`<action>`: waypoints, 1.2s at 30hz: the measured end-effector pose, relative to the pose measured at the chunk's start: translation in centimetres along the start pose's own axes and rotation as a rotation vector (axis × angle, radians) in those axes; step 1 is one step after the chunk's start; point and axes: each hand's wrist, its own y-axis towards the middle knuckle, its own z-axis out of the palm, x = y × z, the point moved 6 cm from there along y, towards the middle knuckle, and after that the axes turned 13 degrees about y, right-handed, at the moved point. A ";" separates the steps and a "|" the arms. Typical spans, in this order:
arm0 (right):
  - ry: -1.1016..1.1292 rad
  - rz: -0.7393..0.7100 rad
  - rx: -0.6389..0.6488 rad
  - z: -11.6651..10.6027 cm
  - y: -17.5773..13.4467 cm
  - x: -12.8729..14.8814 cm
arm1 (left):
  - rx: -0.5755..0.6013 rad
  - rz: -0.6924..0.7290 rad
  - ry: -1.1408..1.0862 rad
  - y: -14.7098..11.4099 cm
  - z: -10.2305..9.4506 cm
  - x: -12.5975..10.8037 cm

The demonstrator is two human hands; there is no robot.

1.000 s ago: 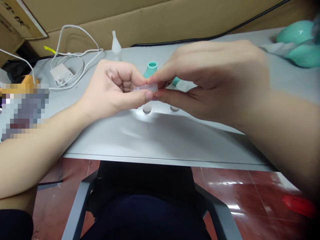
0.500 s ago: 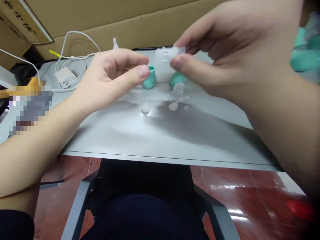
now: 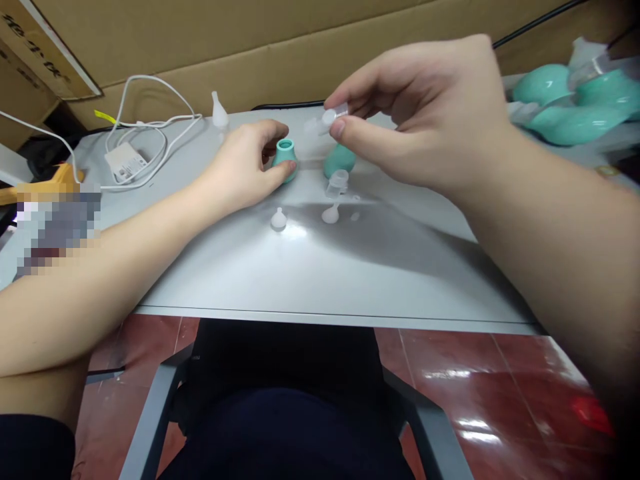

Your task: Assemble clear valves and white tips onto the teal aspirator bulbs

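Note:
My left hand (image 3: 245, 160) is closed around a teal rubber bulb (image 3: 284, 152) that stands upright with its open neck facing up. Pinched between the thumb and fingers of my right hand (image 3: 415, 113) is a small clear plastic fitting (image 3: 336, 116), held above the table. Below it a second teal bulb (image 3: 339, 161) lies partly behind a clear plastic cup-like piece (image 3: 338, 181). Closer to me are a small white nozzle tip (image 3: 279, 220), standing, and another white tip (image 3: 330, 214), tilted over. A tiny pale disc (image 3: 355, 217) lies beside the latter.
A taller white nozzle (image 3: 219, 112) stands at the back left, near a white cable with a white adapter (image 3: 125, 162). Several teal bulbs with clear parts (image 3: 575, 107) are heaped at the right. Cardboard (image 3: 280, 67) walls off the grey table's (image 3: 350, 287) back.
My left hand has moved down and closed around the upright teal bulb. My right hand still holds the clear fitting, now slightly farther left. The camera view has shifted a little.

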 end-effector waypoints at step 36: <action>-0.065 -0.052 0.003 1.7 -1.0 2.0 | -0.131 -0.018 -0.165 -2.6 -3.2 -2.1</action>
